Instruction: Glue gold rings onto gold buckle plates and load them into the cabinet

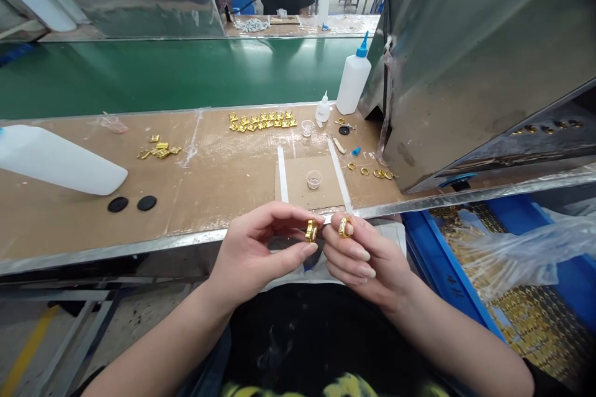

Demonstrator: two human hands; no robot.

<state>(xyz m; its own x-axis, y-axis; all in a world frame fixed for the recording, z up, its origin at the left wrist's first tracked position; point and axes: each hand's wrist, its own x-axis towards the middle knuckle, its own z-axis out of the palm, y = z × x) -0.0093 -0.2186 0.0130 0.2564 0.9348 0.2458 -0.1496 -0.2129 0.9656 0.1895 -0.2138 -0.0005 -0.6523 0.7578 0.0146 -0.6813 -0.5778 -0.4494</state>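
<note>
Between the thumb and fingertips of my left hand is a small square-edged gold metal piece. My right hand pinches a gold ring with a pale patterned front. Both hands are close together over my lap, just off the bench's front edge, and the two pieces are a short gap apart. Beyond them a small clear cup stands on a cardboard pad taped with white strips. Several gold rings lie to the right of the pad.
Rows of gold pieces and a loose gold pile lie on the bench. Near the back stand a small dropper bottle and a blue-capped bottle. A blue crate of gold parts is at right. Across the green belt sits a person.
</note>
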